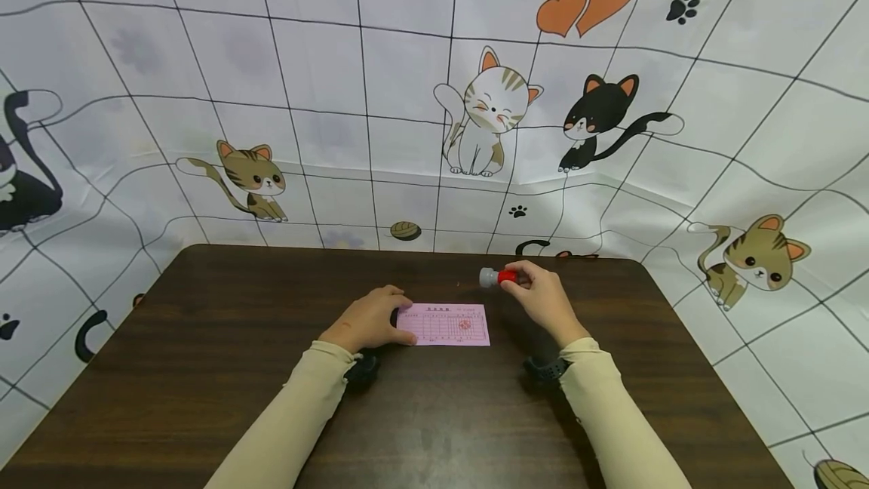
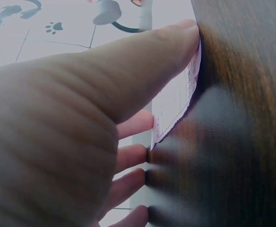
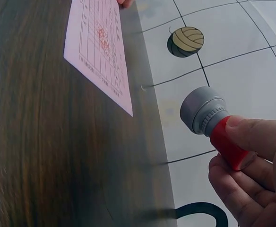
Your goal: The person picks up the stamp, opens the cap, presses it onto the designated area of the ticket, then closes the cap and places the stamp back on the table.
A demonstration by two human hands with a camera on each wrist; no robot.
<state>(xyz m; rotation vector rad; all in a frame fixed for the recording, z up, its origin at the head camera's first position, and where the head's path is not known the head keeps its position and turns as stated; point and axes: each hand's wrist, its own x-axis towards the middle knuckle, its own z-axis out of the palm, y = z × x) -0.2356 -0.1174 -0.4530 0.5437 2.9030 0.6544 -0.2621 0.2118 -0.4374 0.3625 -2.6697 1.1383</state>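
Note:
A pink printed paper slip lies on the table, with a round red stamp mark on its right part. My left hand rests at the slip's left end. Its thumb lies along the near left corner and its fingers reach to the far side; in the left wrist view the thumb presses on the paper and the fingertips touch down beside it. To the right of the slip, my right hand holds a round stamp by its red handle. The stamp's grey end points left, raised above the table.
The dark brown wooden table ends at a back edge just beyond both hands. Behind and beside it hangs a white sheet with grid lines and cartoon cats. A dark band circles the right wrist.

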